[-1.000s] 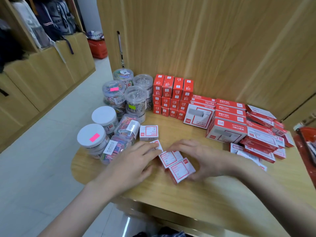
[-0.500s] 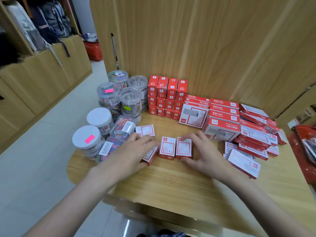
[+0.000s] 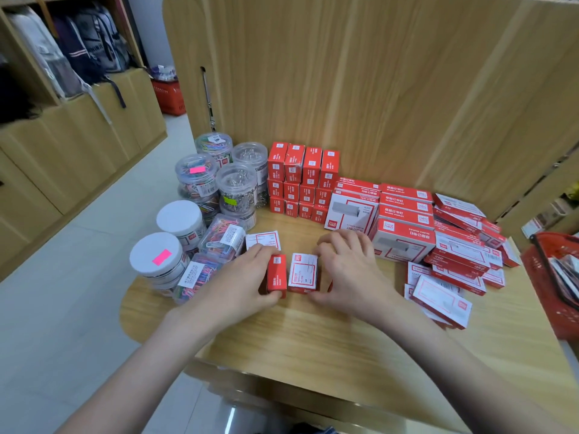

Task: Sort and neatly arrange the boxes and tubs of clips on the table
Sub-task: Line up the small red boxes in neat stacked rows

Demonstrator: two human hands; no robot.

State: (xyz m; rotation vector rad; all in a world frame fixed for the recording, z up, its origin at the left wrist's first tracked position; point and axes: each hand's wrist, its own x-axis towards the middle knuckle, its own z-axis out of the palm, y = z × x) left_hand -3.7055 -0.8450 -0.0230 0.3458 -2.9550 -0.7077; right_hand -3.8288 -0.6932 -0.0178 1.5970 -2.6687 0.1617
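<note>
Head view looked down on a light wooden table (image 3: 313, 333) with a rounded near-left corner, pale floor tiles below it to the left and a tall wood-grain panel (image 3: 376, 89) rising behind it.

Nearest, the left hand (image 3: 241, 286) gripped a small red box (image 3: 277, 275), thumb at its near end and fingers curled over its far end. That box lay with its long axis running away from the person, a red side face turned up. Just right of it, touching or nearly so, a second small box (image 3: 303, 272) lay parallel, its white label up. The right hand (image 3: 347, 270) held this one, thumb near its front corner and fingers curled round its far side.

Beyond the left hand's fingertips lay a white-faced box (image 3: 263, 241) flat on the table. Left of that hand stood white-lidded tubs (image 3: 156, 258) and clear tubs of coloured clips (image 3: 224, 234).

Right of the right hand, flat red-and-white boxes (image 3: 445, 296) lay loosely heaped, with a red basket (image 3: 551, 277) at the table's edge.

Farther back, small red boxes stood upright in a stacked block (image 3: 300, 183), beside larger staple boxes (image 3: 404, 220). Across the room, bags hung above low wooden cabinets (image 3: 78, 145).
</note>
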